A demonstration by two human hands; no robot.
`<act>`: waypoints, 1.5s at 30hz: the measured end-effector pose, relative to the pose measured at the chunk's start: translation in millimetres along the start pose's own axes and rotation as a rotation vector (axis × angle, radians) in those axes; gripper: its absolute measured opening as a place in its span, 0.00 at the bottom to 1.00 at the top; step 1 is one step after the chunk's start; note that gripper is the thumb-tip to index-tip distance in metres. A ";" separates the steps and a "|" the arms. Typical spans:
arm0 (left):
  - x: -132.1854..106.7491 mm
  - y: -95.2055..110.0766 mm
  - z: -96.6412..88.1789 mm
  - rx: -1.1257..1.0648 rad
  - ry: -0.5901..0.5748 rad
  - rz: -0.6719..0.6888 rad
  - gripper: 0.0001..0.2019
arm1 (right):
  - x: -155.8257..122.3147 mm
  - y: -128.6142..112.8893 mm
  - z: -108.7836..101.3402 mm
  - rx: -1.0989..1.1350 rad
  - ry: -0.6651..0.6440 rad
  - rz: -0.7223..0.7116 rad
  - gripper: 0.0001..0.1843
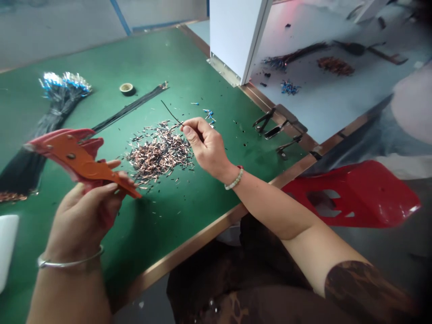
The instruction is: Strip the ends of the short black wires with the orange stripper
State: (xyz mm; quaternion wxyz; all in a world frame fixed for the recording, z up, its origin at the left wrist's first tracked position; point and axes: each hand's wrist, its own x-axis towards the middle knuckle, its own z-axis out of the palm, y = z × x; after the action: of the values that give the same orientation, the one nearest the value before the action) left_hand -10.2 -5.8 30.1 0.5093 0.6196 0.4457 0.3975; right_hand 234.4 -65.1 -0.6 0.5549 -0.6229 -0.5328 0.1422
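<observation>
My left hand [86,209] grips an orange-red cutting tool [76,158] by its handles, lifted above the green table [158,58], its jaws pointing left. My right hand [205,145] is closed in a pinch on a thin black wire [171,113] that sticks up and to the left from my fingertips. It hovers just right of a heap of cut copper-coloured wire ends [158,153] lying on the table between the two hands.
A black wire bundle with shiny tips [56,101] lies far left. A roll of tape [127,88] and a thin black bundle of wires [130,108] lie behind the heap. A white post [234,36] stands at the back. A metal clamp [278,128] sits at the table's right edge, a red plastic chair [351,195] beyond it.
</observation>
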 end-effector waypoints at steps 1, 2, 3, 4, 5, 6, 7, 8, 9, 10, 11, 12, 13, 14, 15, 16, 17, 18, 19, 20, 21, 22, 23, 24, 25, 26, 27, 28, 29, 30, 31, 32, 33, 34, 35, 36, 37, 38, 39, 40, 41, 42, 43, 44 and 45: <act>-0.1 -0.8 0.9 -0.061 -0.020 -0.060 0.17 | -0.1 1.6 1.3 -0.011 -0.009 -0.015 0.16; -0.5 -1.3 2.1 -0.130 -0.043 -0.116 0.19 | -0.7 2.5 2.4 -0.017 -0.019 -0.034 0.15; -1.2 -1.6 3.2 -0.195 -0.073 -0.164 0.20 | -1.7 2.9 3.0 -0.017 -0.026 -0.061 0.14; -2.1 -1.8 4.0 -0.247 -0.110 -0.195 0.20 | -2.9 2.6 3.1 -0.014 -0.028 -0.095 0.13; -3.2 -2.2 4.4 -0.286 -0.153 -0.218 0.19 | -4.3 1.8 2.8 -0.012 -0.026 -0.133 0.12; -4.3 -3.1 4.5 -0.316 -0.195 -0.237 0.18 | -5.9 0.5 2.1 -0.015 -0.019 -0.172 0.11; -5.4 -4.6 4.3 -0.339 -0.235 -0.251 0.17 | -7.4 -1.0 1.3 -0.026 -0.012 -0.207 0.11; -6.5 -6.6 4.1 -0.351 -0.273 -0.262 0.17 | -8.8 -2.7 0.5 -0.042 -0.006 -0.235 0.10; -7.5 -9.2 4.0 -0.351 -0.307 -0.264 0.18 | -10.1 -4.4 -0.2 -0.059 -0.003 -0.258 0.10; -8.3 -12.1 4.1 -0.347 -0.337 -0.257 0.19 | -11.0 -5.9 -0.7 -0.074 -0.003 -0.279 0.10; -9.0 -15.0 4.4 -0.337 -0.367 -0.248 0.20 | -11.6 -7.0 -0.9 -0.084 -0.004 -0.298 0.10; -9.4 -17.6 5.0 -0.319 -0.396 -0.239 0.20 | -11.9 -7.8 -1.0 -0.090 -0.007 -0.316 0.10; -9.6 -19.7 5.8 -0.296 -0.421 -0.231 0.20 | -11.8 -8.1 -1.0 -0.095 -0.011 -0.329 0.10; -9.6 -21.1 6.8 -0.269 -0.441 -0.224 0.20 | -11.5 -8.1 -0.9 -0.100 -0.016 -0.336 0.10; -9.4 -21.7 8.0 -0.241 -0.458 -0.217 0.19 | -11.1 -7.9 -0.8 -0.105 -0.021 -0.339 0.11; -9.2 -21.6 9.2 -0.210 -0.474 -0.211 0.18 | -10.7 -7.4 -0.6 -0.106 -0.028 -0.339 0.11; -9.0 -21.0 10.3 -0.185 -0.488 -0.206 0.17 | -10.3 -6.8 -0.5 -0.102 -0.035 -0.341 0.11; -8.8 -20.2 11.4 -0.170 -0.496 -0.201 0.16 | -10.1 -6.3 -0.4 -0.092 -0.043 -0.344 0.11; -8.6 -19.3 12.2 -0.167 -0.502 -0.196 0.15 | -10.1 -5.8 -0.3 -0.077 -0.051 -0.348 0.10; -8.5 -18.7 12.8 -0.169 -0.504 -0.192 0.14 | -10.2 -5.5 -0.2 -0.061 -0.058 -0.353 0.09; -8.5 -18.5 13.1 -0.176 -0.506 -0.190 0.14 | -10.3 -5.3 -0.1 -0.048 -0.066 -0.356 0.09; -8.5 -18.8 13.1 -0.183 -0.507 -0.188 0.13 | -10.5 -5.2 0.1 -0.041 -0.074 -0.357 0.09; -8.6 -19.4 12.9 -0.189 -0.512 -0.186 0.12 | -10.6 -5.3 0.3 -0.042 -0.080 -0.356 0.09; -8.7 -20.2 12.5 -0.190 -0.521 -0.184 0.12 | -10.7 -5.4 0.5 -0.046 -0.085 -0.354 0.09; -8.8 -21.1 12.0 -0.191 -0.533 -0.183 0.12 | -10.6 -5.5 0.8 -0.049 -0.088 -0.352 0.10; -9.1 -21.9 11.6 -0.194 -0.543 -0.183 0.12 | -10.5 -5.4 1.1 -0.044 -0.089 -0.353 0.10; -9.3 -22.5 11.3 -0.200 -0.556 -0.184 0.12 | -10.3 -5.3 1.4 -0.030 -0.087 -0.357 0.10; -9.6 -22.8 11.3 -0.208 -0.566 -0.189 0.13 | -10.1 -4.9 1.8 -0.008 -0.086 -0.363 0.09; -10.0 -22.9 11.4 -0.217 -0.574 -0.197 0.13 | -9.9 -4.5 2.2 0.020 -0.086 -0.369 0.08; -10.3 -22.8 11.7 -0.225 -0.580 -0.206 0.13 | -9.8 -4.1 2.6 0.050 -0.087 -0.374 0.08; -10.5 -22.7 12.1 -0.232 -0.585 -0.213 0.13 | -9.8 -3.6 2.9 0.079 -0.091 -0.376 0.07; -10.7 -22.8 12.5 -0.238 -0.592 -0.216 0.13 | -9.7 -3.2 3.3 0.105 -0.098 -0.377 0.07; -10.8 -23.2 12.8 -0.244 -0.601 -0.217 0.13 | -9.7 -2.8 3.5 0.128 -0.106 -0.379 0.07; -10.9 -23.8 12.9 -0.251 -0.613 -0.214 0.13 | -9.6 -2.5 3.8 0.149 -0.113 -0.382 0.07; -10.9 -24.6 12.8 -0.259 -0.624 -0.210 0.12 | -9.4 -2.2 4.0 0.166 -0.120 -0.386 0.07; -10.9 -25.6 12.6 -0.267 -0.633 -0.205 0.12 | -9.2 -1.9 4.2 0.181 -0.125 -0.389 0.07; -10.9 -26.6 12.1 -0.275 -0.643 -0.200 0.12 | -8.9 -1.5 4.4 0.190 -0.126 -0.388 0.06; -10.9 -27.4 11.5 -0.282 -0.653 -0.195 0.12 | -8.6 -1.1 4.7 0.198 -0.122 -0.384 0.06; -11.0 -27.8 10.9 -0.288 -0.662 -0.190 0.12 | -8.2 -0.7 4.9 0.204 -0.117 -0.377 0.06; -11.1 -27.8 10.3 -0.291 -0.671 -0.187 0.12 | -7.8 -0.3 5.1 0.210 -0.112 -0.371 0.06; -11.2 -27.5 9.8 -0.293 -0.680 -0.184 0.12 | -7.4 0.1 5.2 0.219 -0.105 -0.367 0.06; -11.3 -26.8 9.5 -0.293 -0.686 -0.182 0.11 | -7.0 0.4 5.3 0.230 -0.103 -0.365 0.06; -11.5 -26.0 9.5 -0.290 -0.688 -0.182 0.11 | -6.7 0.6 5.3 0.245 -0.103 -0.367 0.06; -11.7 -25.2 9.6 -0.287 -0.690 -0.181 0.11 | -6.5 0.6 5.3 0.264 -0.104 -0.372 0.06; -11.9 -24.5 9.8 -0.285 -0.693 -0.183 0.11 | -6.3 0.6 5.1 0.282 -0.107 -0.377 0.06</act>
State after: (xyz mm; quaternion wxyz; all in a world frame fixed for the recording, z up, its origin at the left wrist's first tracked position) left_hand -7.9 -17.8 3.9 0.7441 0.5979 0.2408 0.1757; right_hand 228.3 -67.4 -5.4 0.6241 -0.4207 -0.6430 0.1418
